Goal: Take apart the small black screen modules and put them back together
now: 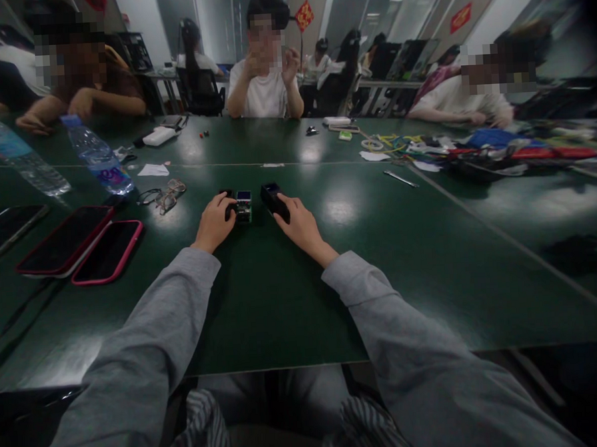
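My left hand [215, 221] is closed round a small black object [229, 204], partly covered by the fingers. Right beside it on the green table [263, 305] stands a small device [244, 206] with a dark screen and a green board; whether the two are joined I cannot tell. My right hand [298, 222] grips a black box-shaped device [275, 202], its thumb and fingers on the near end. A gap of bare table separates this black device from the one with the screen.
At left are phones [108, 252], glasses [169, 195] and two water bottles [99, 157]. A thin metal tool [401, 179] and a heap of cables [515, 149] lie at right. A person [266, 85] sits opposite; others sit left and right.
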### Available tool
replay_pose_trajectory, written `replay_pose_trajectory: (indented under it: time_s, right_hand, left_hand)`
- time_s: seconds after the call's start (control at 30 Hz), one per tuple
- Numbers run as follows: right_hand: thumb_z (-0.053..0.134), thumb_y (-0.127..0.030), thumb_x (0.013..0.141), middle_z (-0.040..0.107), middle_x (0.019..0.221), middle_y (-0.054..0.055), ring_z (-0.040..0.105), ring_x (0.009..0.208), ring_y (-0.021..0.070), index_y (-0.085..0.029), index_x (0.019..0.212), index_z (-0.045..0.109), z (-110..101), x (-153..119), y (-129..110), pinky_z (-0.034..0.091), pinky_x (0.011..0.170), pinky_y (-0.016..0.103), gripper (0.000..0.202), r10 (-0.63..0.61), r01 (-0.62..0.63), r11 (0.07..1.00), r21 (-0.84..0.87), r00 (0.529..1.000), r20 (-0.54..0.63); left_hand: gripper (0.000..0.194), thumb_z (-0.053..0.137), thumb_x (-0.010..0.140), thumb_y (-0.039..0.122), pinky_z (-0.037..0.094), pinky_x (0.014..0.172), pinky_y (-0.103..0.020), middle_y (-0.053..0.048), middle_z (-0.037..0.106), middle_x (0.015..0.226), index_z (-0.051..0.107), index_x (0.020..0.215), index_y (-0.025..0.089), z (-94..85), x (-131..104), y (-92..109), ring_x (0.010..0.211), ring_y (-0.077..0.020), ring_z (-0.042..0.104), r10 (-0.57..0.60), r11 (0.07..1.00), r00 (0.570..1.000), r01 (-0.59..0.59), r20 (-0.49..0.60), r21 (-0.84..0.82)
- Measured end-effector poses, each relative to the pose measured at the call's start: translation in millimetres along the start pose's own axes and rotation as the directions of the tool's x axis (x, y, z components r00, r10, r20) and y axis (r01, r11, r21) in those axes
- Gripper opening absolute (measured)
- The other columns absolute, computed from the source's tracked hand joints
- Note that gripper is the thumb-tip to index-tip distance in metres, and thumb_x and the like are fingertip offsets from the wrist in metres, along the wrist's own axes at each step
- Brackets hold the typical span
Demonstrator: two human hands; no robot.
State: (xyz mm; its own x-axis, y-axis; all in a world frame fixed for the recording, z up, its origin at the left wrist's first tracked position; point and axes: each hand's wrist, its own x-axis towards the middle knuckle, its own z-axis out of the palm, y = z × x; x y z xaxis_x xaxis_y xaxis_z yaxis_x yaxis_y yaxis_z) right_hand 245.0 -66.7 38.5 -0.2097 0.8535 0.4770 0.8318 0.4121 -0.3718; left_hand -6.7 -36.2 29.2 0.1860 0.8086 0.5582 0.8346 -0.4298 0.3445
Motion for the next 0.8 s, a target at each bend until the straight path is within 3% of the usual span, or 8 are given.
replay_pose_trajectory:
  time_s: [0.17, 0.3, 0.43, 0.57, 0.67, 0.73, 0.8]
  right_hand:
    - [0.047, -0.039, 0.096, 0.049, 0.136, 0.013, 0.058, 0.115, 0.0286, -0.024, 0.149, 0.038, -8.6, 2.7, -2.5, 0.057, 0.087, 0.043, 0.055, -0.03, 0.038, 0.998, 0.042, 0.984, -0.175]
    - [0.046, -0.036, 0.096, 0.048, 0.136, 0.014, 0.055, 0.119, 0.0284, -0.023, 0.148, 0.039, -13.0, 6.1, 10.5, 0.056, 0.091, 0.044, 0.054, 0.063, -0.057, 0.998, 0.031, 0.961, -0.271]
    - [0.05, -0.031, 0.091, 0.052, 0.129, 0.014, 0.059, 0.11, 0.0282, -0.02, 0.143, 0.045, -4.9, 7.9, 32.3, 0.055, 0.09, 0.047, 0.053, 0.197, -0.196, 0.98, 0.026, 0.951, -0.24]
    - [0.051, -0.029, 0.09, 0.052, 0.129, 0.018, 0.059, 0.112, 0.0301, -0.016, 0.142, 0.046, 4.5, 7.7, 44.1, 0.053, 0.093, 0.048, 0.054, 0.276, -0.283, 0.959, -0.035, 0.952, -0.134]
    - [0.044, -0.035, 0.096, 0.041, 0.144, 0.021, 0.045, 0.133, 0.0335, -0.016, 0.149, 0.036, 3.8, 7.7, 40.8, 0.045, 0.104, 0.053, 0.057, 0.22, -0.24, 0.964, -0.11, 0.961, -0.17]
    - [0.036, -0.039, 0.099, 0.032, 0.154, 0.018, 0.032, 0.143, 0.0317, -0.02, 0.152, 0.03, 0.4, 7.5, 32.9, 0.037, 0.11, 0.055, 0.057, 0.128, -0.164, 0.976, -0.145, 0.965, -0.227]
    - [0.031, -0.04, 0.101, 0.031, 0.156, 0.013, 0.029, 0.145, 0.0276, -0.024, 0.152, 0.029, -3.0, 6.9, 22.3, 0.032, 0.114, 0.053, 0.054, 0.017, -0.051, 0.987, -0.154, 0.976, -0.219]
  left_hand:
    - [0.028, 0.053, 0.09, 0.021, 0.045, 0.109, -0.048, -0.014, 0.055, 0.139, 0.063, 0.116, 0.019, -1.8, -0.2, 0.2, 0.129, -0.0283, 0.054, 0.006, 1.0, 1.0, -0.006, 0.006, 0.004]
    - [0.028, 0.053, 0.09, 0.021, 0.045, 0.11, -0.048, -0.013, 0.055, 0.139, 0.063, 0.115, 0.019, -2.4, -0.6, 1.1, 0.127, -0.0277, 0.055, 0.003, 1.0, 1.0, -0.003, 0.008, 0.006]
    - [0.027, 0.052, 0.09, 0.021, 0.044, 0.111, -0.048, -0.013, 0.055, 0.139, 0.063, 0.115, 0.02, -2.9, -0.5, 1.7, 0.129, -0.0273, 0.054, -0.002, 1.0, 1.0, 0.002, 0.023, 0.0]
    - [0.028, 0.051, 0.091, 0.022, 0.044, 0.111, -0.047, -0.012, 0.054, 0.14, 0.063, 0.116, 0.02, -4.6, -0.1, 2.9, 0.13, -0.0273, 0.053, -0.012, 1.0, 0.999, 0.012, 0.032, 0.0]
    - [0.028, 0.05, 0.091, 0.024, 0.041, 0.112, -0.049, -0.012, 0.054, 0.141, 0.063, 0.116, 0.02, -6.1, -0.3, 5.3, 0.13, -0.0277, 0.052, -0.027, 1.0, 0.999, 0.027, 0.047, 0.01]
    - [0.028, 0.05, 0.092, 0.025, 0.036, 0.114, -0.054, -0.011, 0.054, 0.142, 0.063, 0.116, 0.022, -6.6, -0.8, 7.4, 0.132, -0.0291, 0.05, -0.046, 0.998, 0.997, 0.044, 0.054, 0.041]
    - [0.027, 0.049, 0.092, 0.026, 0.029, 0.116, -0.059, -0.009, 0.055, 0.143, 0.063, 0.115, 0.024, -6.8, -1.7, 9.6, 0.136, -0.031, 0.046, -0.068, 0.995, 0.997, 0.064, 0.042, 0.076]
